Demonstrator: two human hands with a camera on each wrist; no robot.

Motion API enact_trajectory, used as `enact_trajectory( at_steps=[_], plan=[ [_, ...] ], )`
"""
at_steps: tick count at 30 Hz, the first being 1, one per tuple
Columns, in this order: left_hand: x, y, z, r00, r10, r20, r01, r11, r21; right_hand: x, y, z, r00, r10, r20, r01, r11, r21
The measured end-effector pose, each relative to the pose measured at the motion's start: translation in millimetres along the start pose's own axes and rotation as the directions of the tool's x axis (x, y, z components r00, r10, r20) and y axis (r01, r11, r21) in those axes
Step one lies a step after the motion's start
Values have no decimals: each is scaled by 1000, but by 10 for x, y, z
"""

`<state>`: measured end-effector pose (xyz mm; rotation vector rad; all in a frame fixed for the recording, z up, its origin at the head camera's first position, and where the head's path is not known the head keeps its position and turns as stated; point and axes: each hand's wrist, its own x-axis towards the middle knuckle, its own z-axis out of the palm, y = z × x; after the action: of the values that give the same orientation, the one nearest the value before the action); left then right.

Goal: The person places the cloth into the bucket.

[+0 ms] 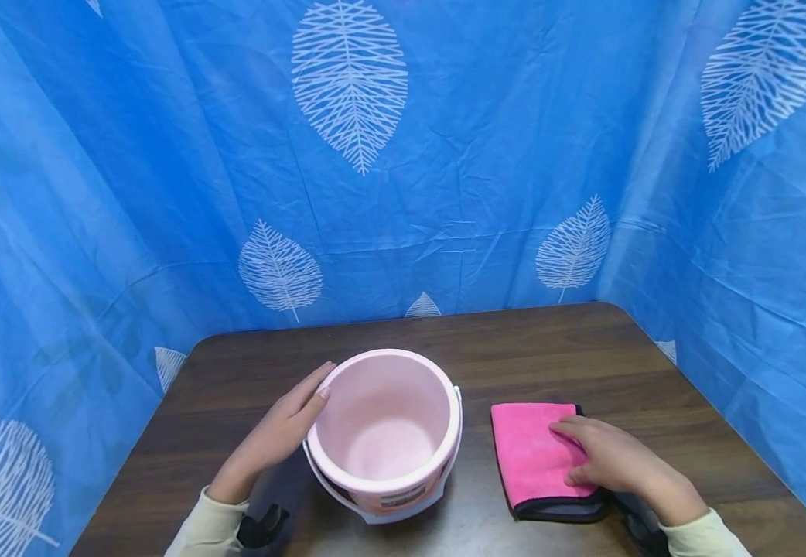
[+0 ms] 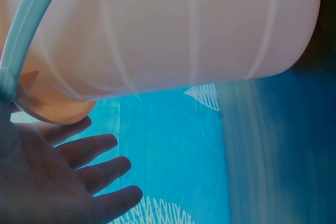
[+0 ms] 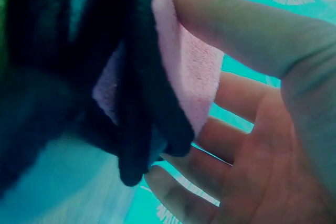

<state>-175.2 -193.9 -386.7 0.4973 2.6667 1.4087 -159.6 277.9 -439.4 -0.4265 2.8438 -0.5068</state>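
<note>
A pale pink bucket (image 1: 389,487) with a white handle (image 1: 329,489) stands upright on the table, its open top showing a bare inside. My left hand (image 1: 281,433) touches the left side of its rim with extended fingers; in the left wrist view, those fingers (image 2: 100,153) are spread below the bucket's lip. To the right lies a folded pink cloth (image 1: 524,452) with dark edging. My right hand (image 1: 619,456) rests on its right part, fingers and thumb apart. The right wrist view shows the thumb (image 3: 231,22) against the pink face and the other fingers partly hidden behind a corner.
The dark wooden table (image 1: 514,348) has rounded far corners. A blue curtain (image 1: 445,193) printed with white leaves surrounds its back and sides. Dark straps (image 1: 264,526) sit at both wrists, below cream sleeves.
</note>
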Motion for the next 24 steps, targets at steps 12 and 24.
enact_trajectory(
  at_steps=[12, 24],
  plan=[
    [-2, -19, 39, 1000, -20, -20, 19, 999, -39, -17, -21, 37, 994, -59, -96, 51, 995, -88],
    [7, -42, 61, 1000, -8, -28, 5, 993, -117, 5, -35, 56, 982, -107, -155, 89, 989, -115]
  ],
)
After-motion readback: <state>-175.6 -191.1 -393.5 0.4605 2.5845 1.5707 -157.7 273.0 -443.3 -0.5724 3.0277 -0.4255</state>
